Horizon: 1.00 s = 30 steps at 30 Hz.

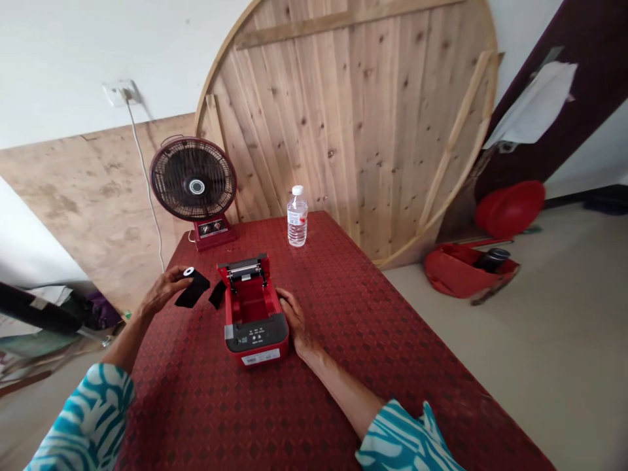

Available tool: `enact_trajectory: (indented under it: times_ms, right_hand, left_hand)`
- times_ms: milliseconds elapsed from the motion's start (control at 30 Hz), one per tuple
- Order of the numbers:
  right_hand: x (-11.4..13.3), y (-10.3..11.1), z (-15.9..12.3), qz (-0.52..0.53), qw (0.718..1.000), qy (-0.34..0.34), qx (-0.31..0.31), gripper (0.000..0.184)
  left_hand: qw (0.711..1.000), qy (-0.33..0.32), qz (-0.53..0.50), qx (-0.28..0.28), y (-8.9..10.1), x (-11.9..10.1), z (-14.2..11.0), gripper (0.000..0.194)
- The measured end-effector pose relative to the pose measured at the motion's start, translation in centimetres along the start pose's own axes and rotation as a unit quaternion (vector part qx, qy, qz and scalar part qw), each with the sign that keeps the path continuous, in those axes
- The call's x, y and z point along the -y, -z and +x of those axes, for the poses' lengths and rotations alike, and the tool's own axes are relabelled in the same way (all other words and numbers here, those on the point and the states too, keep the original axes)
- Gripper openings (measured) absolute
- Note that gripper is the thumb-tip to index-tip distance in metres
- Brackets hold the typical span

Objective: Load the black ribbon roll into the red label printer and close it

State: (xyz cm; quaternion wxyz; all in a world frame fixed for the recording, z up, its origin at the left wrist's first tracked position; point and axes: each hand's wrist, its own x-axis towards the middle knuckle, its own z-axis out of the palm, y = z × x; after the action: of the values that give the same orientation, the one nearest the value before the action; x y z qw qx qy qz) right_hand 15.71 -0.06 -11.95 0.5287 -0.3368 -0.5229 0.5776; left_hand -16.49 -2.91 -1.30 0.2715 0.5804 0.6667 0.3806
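A red and black receipt printer (258, 335) stands on the table with its lid raised, and its red paper bay looks bare inside. My right hand (295, 319) presses against the printer's right side, steadying it with the fingers along the wall. To the left, my left hand (169, 288) pinches a small paper roll (189, 271) with a white core end and a loose black strip hanging from it. Another black strip (217, 295) lies beside the printer's left side; whether it joins the roll I cannot tell.
The table (343, 392) has a dark red patterned cover. A fan (196, 186) and a water bottle (297, 219) stand at its far end. Behind leans a round wooden tabletop (353, 124). On the floor at right are a red container (451, 278) and a red stool (510, 209).
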Motion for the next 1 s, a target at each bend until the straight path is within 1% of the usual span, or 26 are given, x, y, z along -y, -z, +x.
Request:
enact_trajectory:
  times_ms: [67,100,167,200,267,367,433,533,600,633,700,833,933,1000]
  right_hand:
    - [-0.2,0.0,0.1,0.000,1.000,0.003,0.003,0.037]
    - [-0.4,0.0,0.1,0.001,1.000,0.004,0.004,0.037]
    - [-0.6,-0.1,0.2,0.004,1.000,0.008,0.006,0.037]
    - [-0.7,-0.1,0.2,0.004,1.000,0.010,0.005,0.037]
    - [-0.8,-0.1,0.3,0.002,1.000,0.016,0.004,0.036]
    - [-0.7,-0.2,0.3,-0.004,1.000,0.025,0.005,0.036]
    - [-0.6,-0.2,0.3,-0.004,1.000,0.028,0.007,0.036]
    - [-0.4,-0.2,0.3,0.005,1.000,0.029,0.010,0.034]
    - [-0.3,-0.2,0.3,0.011,0.999,0.033,0.010,0.034]
    - [-0.3,-0.2,0.3,0.012,0.999,0.034,0.007,0.033]
    - [-0.1,-0.3,0.3,0.016,0.999,0.032,0.000,0.033]
    - [0.1,-0.3,0.3,0.013,0.999,0.029,0.002,0.031]
    - [0.1,-0.2,0.3,0.006,0.999,0.033,0.007,0.032]
    - [-0.2,-0.2,0.3,0.005,0.999,0.036,0.008,0.033]
  left_hand:
    - [0.999,-0.008,-0.035,0.016,0.3,-2.5,-1.9,0.054]
    - [0.998,-0.012,-0.049,0.037,0.1,-3.9,-2.8,0.052]
    - [0.995,-0.030,-0.030,0.091,-1.0,-6.7,-4.2,0.049]
    - [0.991,-0.046,-0.002,0.123,-1.9,-8.0,-4.7,0.049]
    - [0.981,-0.081,0.085,0.157,-4.1,-10.0,-5.3,0.045]
    - [0.950,-0.126,0.239,0.156,-7.4,-11.7,-5.2,0.034]
    - [0.921,-0.138,0.335,0.141,-9.2,-12.2,-4.7,0.030]
    - [0.870,-0.111,0.463,0.129,-11.0,-12.6,-4.0,0.026]
    - [0.843,-0.096,0.512,0.138,-11.9,-12.8,-3.4,0.024]
    - [0.834,-0.092,0.523,0.146,-12.3,-12.8,-3.1,0.023]
    - [0.828,-0.092,0.529,0.161,-13.1,-12.6,-2.3,0.019]
    - [0.829,-0.101,0.517,0.190,-14.0,-11.8,-1.0,0.011]
    - [0.838,-0.114,0.495,0.201,-13.6,-11.3,-0.9,0.011]
    - [0.846,-0.124,0.478,0.201,-12.7,-11.2,-1.5,0.017]
